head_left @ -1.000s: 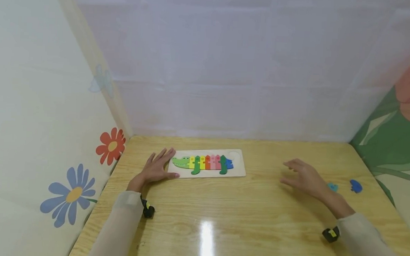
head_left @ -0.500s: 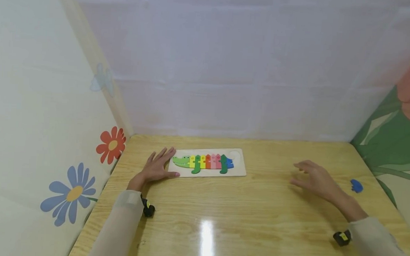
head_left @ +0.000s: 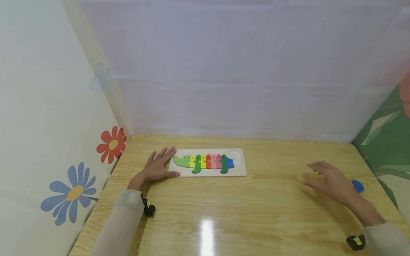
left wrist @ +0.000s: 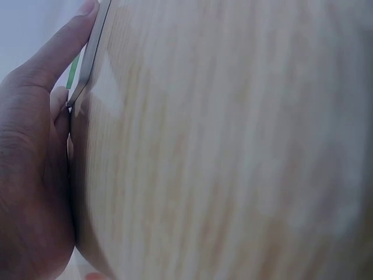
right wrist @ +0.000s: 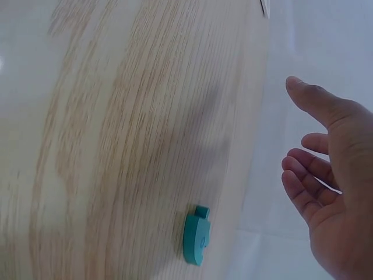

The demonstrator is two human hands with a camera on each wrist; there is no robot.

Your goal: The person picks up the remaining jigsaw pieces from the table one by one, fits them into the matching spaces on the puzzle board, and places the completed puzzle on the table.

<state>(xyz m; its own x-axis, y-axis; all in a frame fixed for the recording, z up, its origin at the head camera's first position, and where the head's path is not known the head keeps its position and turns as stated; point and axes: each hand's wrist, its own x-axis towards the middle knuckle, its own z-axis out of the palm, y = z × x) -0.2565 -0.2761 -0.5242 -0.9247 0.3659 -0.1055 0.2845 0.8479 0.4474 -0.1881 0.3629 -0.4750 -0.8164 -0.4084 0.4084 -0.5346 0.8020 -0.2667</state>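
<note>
A wooden puzzle board (head_left: pixel 206 175) carries a crocodile (head_left: pixel 181 161) made of coloured pieces, with a pale bare recess (head_left: pixel 236 154) at its right end. My left hand (head_left: pixel 155 169) rests at the board's left end, fingers spread toward the far corner and thumb touching the near edge. In the left wrist view the thumb (left wrist: pixel 64 49) lies straight along the board's edge. My right hand (head_left: pixel 332 185) is over the right side of the table, fingers relaxed, holding nothing. A teal puzzle piece (right wrist: pixel 196 238) lies below it in the right wrist view; the hand hides this piece in the head view.
A blue puzzle piece (head_left: pixel 357 186) lies on the wooden table (head_left: pixel 256 215), partly behind the right hand. A pale cloth wall (head_left: pixel 246 68) stands along the back edge. Printed flower panels (head_left: pixel 384 153) flank both sides.
My right hand has moved to the right, with its fingers still loose; it now covers the teal piece and part of the blue one. The left hand and the board stay put.
</note>
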